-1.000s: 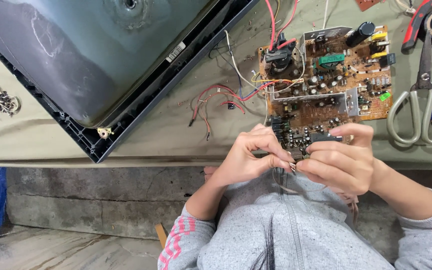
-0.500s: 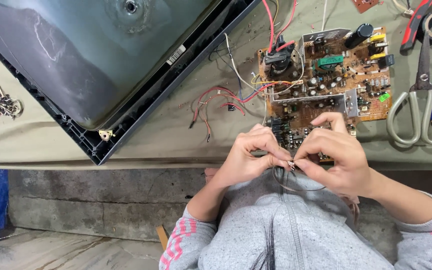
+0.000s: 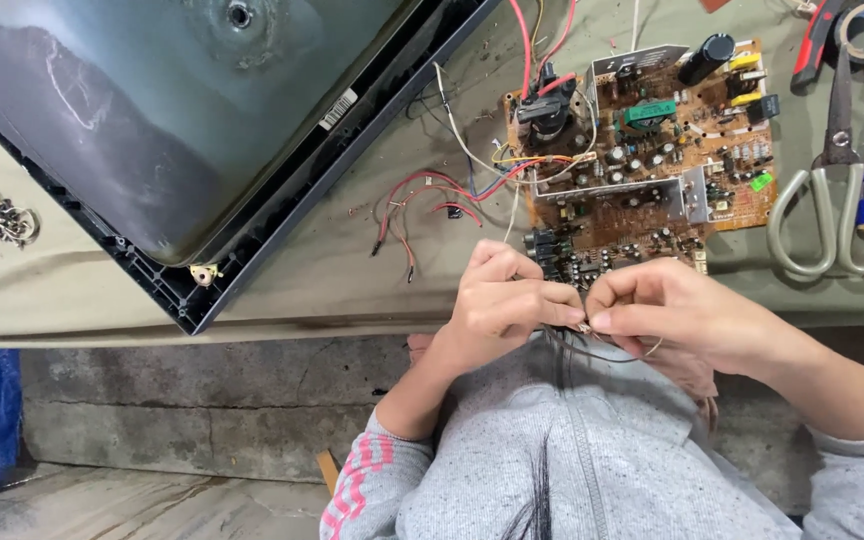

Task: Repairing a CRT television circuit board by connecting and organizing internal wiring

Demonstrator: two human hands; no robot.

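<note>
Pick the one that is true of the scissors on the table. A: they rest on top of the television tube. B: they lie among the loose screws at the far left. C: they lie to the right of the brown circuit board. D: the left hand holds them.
C: the scissors lie flat on the table just right of the circuit board, untouched by the left hand or the right hand.

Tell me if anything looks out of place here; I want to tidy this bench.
The picture tube lies face-down with its casing removed. The bare circuit board trails loose red wires across the table. Loose screws sit heaped near the left edge. Both hands pinch a thin wire.
</note>
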